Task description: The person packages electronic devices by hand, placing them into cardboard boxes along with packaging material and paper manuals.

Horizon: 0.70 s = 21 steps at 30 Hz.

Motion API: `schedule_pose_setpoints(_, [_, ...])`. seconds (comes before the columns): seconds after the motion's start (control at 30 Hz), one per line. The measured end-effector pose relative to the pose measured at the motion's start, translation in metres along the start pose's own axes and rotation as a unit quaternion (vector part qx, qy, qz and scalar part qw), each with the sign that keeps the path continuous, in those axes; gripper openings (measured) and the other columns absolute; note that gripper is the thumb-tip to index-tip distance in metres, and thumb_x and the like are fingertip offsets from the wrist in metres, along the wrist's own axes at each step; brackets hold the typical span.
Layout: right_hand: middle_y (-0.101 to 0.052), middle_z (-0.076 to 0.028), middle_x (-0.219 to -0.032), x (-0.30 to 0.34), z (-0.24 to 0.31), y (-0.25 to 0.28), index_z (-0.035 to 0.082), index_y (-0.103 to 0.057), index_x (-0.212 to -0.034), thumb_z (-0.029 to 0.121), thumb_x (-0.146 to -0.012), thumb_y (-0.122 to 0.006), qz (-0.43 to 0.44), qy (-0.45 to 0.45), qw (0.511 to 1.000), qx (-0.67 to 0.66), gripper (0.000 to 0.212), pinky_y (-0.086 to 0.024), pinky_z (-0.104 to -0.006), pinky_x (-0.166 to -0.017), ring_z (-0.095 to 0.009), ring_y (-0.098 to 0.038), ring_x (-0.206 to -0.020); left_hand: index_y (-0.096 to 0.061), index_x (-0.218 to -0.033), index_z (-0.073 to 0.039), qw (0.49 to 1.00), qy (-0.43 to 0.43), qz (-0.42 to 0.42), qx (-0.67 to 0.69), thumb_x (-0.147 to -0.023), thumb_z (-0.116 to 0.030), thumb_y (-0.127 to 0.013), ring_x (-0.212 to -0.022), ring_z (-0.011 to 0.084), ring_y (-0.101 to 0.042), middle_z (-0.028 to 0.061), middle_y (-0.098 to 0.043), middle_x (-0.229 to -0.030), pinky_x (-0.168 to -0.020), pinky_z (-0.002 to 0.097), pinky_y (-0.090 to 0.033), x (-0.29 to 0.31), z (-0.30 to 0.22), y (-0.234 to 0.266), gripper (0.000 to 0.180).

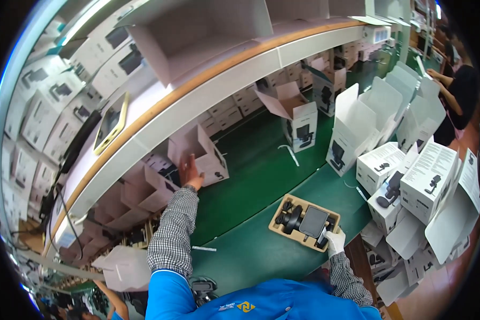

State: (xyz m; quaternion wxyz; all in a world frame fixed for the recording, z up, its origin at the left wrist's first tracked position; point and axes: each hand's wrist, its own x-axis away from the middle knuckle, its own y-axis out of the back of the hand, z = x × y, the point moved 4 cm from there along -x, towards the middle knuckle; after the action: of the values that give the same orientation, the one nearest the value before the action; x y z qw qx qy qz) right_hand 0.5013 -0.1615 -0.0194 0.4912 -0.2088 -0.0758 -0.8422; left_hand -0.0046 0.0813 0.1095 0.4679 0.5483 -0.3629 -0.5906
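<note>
**Hand positions along a green worktop (245, 194)**

The left hand (191, 172) is bare and reaches toward the worktop's far edge, its fingers extended and slightly parted at the near side of an open white carton (213, 166); whether they press on the cardboard cannot be told. The right hand (335, 242), in a white glove, pinches the right end of a brown tray (290, 238). The tray lies over the near part of the worktop, toward its right edge, tilted slightly in plan; whether its base touches the surface cannot be told. It holds a dark square device (313, 221), a round black part (293, 220) and a coiled cable (287, 205).

Open room: a broad stretch of green runs between the left forearm's checked sleeve (174, 226) and the tray, and on to a second open carton (303, 128), upright farther along the far side. Two thin white strips lie on the surface, one (204, 248) beside that sleeve, the other (291, 156) near the second carton.

Limits: above the far edge, a shelf (202, 92) overhangs, leaving a low gap above the left hand. Along the right edge, printed boxes (426, 181) and upright opened cartons (352, 130) crowd close, leaving little sideways room beyond the right hand.
</note>
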Motion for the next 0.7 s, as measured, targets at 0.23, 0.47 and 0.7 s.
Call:
schedule_pose_setpoints(0.23, [-0.060, -0.009, -0.080, -0.003, 0.017, -0.032, -0.005, -0.059, -0.092, 0.007, -0.067, -0.066, 0.003, -0.031, 0.999, 0.037, 0.029, -0.045, -0.0249, -0.064, -0.014, -0.052, -0.066, -0.047, -0.117, -0.007, 0.987, -0.018, -0.158, 0.000, -0.073, -0.028, -0.062, -0.090, 0.0314, -0.056, 0.0137, -0.059, -0.098, -0.082, 0.0471, -0.040, -0.017, 0.023, -0.028, 0.051])
schedule_pose_setpoints(0.47, [-0.062, -0.010, -0.081, -0.030, 0.023, -0.047, -0.003, -0.058, -0.096, 0.008, -0.064, -0.063, -0.009, -0.028, 0.993, 0.116, 0.034, -0.046, -0.0247, -0.066, -0.017, -0.056, -0.069, -0.043, -0.120, -0.005, 0.873, 0.231, -0.355, 0.242, -0.065, -0.017, -0.073, -0.107, 0.0321, -0.044, 0.0145, -0.048, -0.112, -0.096, 0.0428, -0.031, 0.153, 0.003, 0.054, 0.064])
schedule_pose_setpoints(0.7, [-0.062, -0.011, -0.080, -0.023, 0.022, -0.057, -0.002, -0.058, -0.093, 0.007, -0.063, -0.062, -0.038, -0.008, 0.976, 0.212, 0.032, -0.046, -0.0244, -0.066, -0.018, -0.056, -0.068, -0.032, -0.135, -0.014, 0.893, 0.125, -0.167, 0.399, -0.063, -0.016, -0.071, -0.132, 0.0324, -0.020, 0.0146, -0.030, -0.139, -0.107, 0.0469, -0.016, 0.205, 0.040, -0.014, 0.081])
